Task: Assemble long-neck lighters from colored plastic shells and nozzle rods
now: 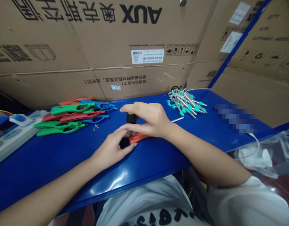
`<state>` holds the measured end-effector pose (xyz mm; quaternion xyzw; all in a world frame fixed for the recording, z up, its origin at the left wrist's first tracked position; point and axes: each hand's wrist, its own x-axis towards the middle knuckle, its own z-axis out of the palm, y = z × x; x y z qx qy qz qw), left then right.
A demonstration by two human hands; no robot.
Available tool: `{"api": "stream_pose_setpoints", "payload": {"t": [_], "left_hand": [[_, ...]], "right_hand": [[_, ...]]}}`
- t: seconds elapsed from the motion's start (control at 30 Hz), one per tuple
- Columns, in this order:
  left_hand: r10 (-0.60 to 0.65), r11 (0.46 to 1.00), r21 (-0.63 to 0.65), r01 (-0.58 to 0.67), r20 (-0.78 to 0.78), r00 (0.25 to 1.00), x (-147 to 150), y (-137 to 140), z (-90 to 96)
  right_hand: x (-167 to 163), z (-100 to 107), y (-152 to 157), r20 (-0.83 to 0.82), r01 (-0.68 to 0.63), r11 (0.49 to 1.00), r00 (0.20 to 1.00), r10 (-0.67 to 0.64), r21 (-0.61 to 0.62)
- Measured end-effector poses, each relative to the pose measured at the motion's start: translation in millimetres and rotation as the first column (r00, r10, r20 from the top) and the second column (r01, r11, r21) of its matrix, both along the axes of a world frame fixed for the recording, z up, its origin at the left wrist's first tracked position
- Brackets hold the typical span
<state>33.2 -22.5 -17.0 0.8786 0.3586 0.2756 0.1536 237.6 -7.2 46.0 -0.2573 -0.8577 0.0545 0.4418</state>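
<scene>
My right hand [152,121] is closed around the black handle of a screwdriver [131,118], which stands upright over an orange plastic lighter casing [141,137]. My left hand [113,146] pinches the casing's left end against the blue table, its fingers close to the screwdriver's shaft. The screwdriver's tip is hidden by my fingers. A metal tube [177,119] juts out behind my right wrist. To the left lies a heap of green, red, blue and orange lighter casings [71,116], with several small screws [95,127] beside it.
A pile of metal tubes with teal clips [188,103] lies at the back right. A white power strip [19,135] runs along the left. Cardboard panels [99,40] wall off the back and right. On the right, a pixelated object has a white cable [257,141].
</scene>
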Motion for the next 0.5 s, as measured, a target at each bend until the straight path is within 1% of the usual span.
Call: {"api": "stream_pose_setpoints", "payload": {"t": [0.07, 0.13, 0.17, 0.2, 0.23, 0.3, 0.37, 0.4, 0.43, 0.5], "left_hand": [[0.001, 1.0, -0.017, -0.001, -0.005, 1.0, -0.1, -0.4, 1.0], [-0.004, 1.0, -0.031, 0.004, -0.006, 1.0, 0.1, -0.6, 1.6], [-0.007, 0.999, -0.034, 0.006, -0.005, 1.0, 0.3, -0.6, 1.7], [-0.004, 0.999, -0.034, 0.004, -0.006, 1.0, 0.4, -0.5, 1.5], [0.0, 0.999, -0.033, -0.001, -0.008, 1.0, 0.5, -0.4, 1.2], [0.01, 0.999, -0.032, -0.011, -0.015, 1.0, 0.8, -0.1, 0.8], [0.012, 0.999, -0.037, -0.012, -0.017, 1.0, 1.1, 0.1, 0.7], [0.011, 0.999, -0.038, -0.011, -0.016, 1.0, 1.2, 0.2, 0.7], [0.009, 0.999, -0.038, -0.01, -0.015, 1.0, 1.3, 0.3, 0.8], [0.005, 0.999, -0.039, -0.005, -0.018, 1.0, 1.2, 0.3, 0.6]], "right_hand": [[-1.8, 0.7, -1.9, -0.001, -0.063, 0.996, 0.998, 0.063, -0.065], [-4.4, 1.4, -2.8, -0.027, -0.135, 0.975, 0.991, 0.133, -0.175], [-5.4, 1.4, -2.7, -0.033, -0.154, 0.965, 0.988, 0.151, -0.214], [-6.1, 1.0, -2.3, -0.032, -0.152, 0.962, 0.988, 0.149, -0.227], [-6.2, 0.3, -1.6, -0.022, -0.129, 0.968, 0.992, 0.127, -0.215], [-5.4, -1.6, -0.4, -0.004, -0.041, 0.992, 0.999, 0.041, -0.116], [-4.2, -3.3, 0.1, -0.002, 0.039, 0.999, 0.999, -0.039, -0.01], [-4.0, -3.8, 0.1, -0.002, 0.043, 0.999, 0.999, -0.043, 0.003], [-4.2, -4.0, 0.1, -0.012, 0.021, 1.0, 1.0, -0.021, -0.015], [-5.6, -4.1, 0.7, -0.049, -0.08, 0.99, 0.996, 0.075, -0.118]]}}
